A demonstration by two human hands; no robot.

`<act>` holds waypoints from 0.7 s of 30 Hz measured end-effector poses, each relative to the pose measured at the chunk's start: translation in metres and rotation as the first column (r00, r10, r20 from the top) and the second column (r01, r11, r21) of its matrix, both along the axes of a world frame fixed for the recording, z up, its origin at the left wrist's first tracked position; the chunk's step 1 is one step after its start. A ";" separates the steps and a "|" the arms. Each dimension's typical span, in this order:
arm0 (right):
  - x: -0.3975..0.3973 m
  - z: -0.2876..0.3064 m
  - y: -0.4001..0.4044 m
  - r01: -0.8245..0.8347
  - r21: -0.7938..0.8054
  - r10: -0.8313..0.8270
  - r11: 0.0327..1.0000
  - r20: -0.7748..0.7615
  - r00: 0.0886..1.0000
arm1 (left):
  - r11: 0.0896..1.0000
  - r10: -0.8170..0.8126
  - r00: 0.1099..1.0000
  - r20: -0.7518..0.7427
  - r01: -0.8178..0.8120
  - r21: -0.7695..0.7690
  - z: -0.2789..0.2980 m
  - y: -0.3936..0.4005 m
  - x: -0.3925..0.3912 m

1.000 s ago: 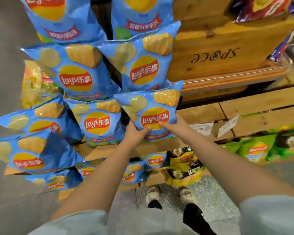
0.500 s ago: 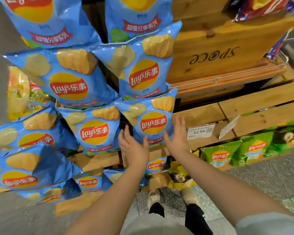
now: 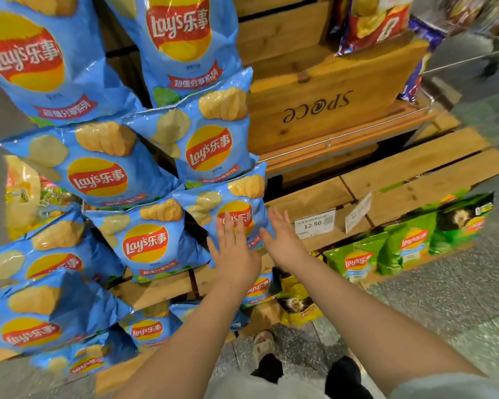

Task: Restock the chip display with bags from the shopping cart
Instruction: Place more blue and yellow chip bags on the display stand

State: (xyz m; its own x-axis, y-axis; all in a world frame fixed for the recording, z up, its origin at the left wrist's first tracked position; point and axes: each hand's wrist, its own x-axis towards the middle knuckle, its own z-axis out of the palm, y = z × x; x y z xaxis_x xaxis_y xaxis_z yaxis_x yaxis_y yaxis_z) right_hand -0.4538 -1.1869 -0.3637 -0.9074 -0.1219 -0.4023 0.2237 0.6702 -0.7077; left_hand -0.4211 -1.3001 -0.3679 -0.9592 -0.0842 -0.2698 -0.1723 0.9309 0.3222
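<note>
1. The left hand [image 3: 233,254] is raised with its fingers straight and slightly spread, gripping nothing; its fingertips lie across the front of a blue chip bag [image 3: 228,205], though whether they press on it or only overlap it cannot be told.
2. The right hand [image 3: 283,240] is likewise flat, fingers extended and close together, holding nothing; it sits at the bag's right edge, just beside a white price tag [image 3: 314,224] reading 12.50.
3. That blue chip bag stands on the wooden display shelf [image 3: 314,197], at the right end of a row of like bags. Its printed face is turned toward the person, its top edge tilted up and to the right, its long axis roughly upright.
4. A neighbouring blue bag [image 3: 144,240] leans just to its left, and another [image 3: 211,139] rests above, overlapping its top.
5. Green chip bags [image 3: 409,243] lie lower on the right, well apart from both hands.
6. A wooden crate [image 3: 329,105] marked with upside-down lettering sits above the shelf.
</note>
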 end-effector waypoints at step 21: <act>0.091 0.142 0.341 0.359 -0.190 -0.394 0.914 -0.205 0.896 | 0.914 -0.285 0.909 -0.304 0.353 0.198 0.141 0.342 0.031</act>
State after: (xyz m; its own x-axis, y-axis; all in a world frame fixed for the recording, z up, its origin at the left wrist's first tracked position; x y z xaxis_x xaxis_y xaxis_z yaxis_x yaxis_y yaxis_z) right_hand -0.3630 -0.8459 -0.2221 -0.9621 0.2074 -0.1769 0.2551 0.4558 -0.8528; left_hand -0.3897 -0.9581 -0.2271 -0.9614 0.2740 0.0233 0.2432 0.8078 0.5369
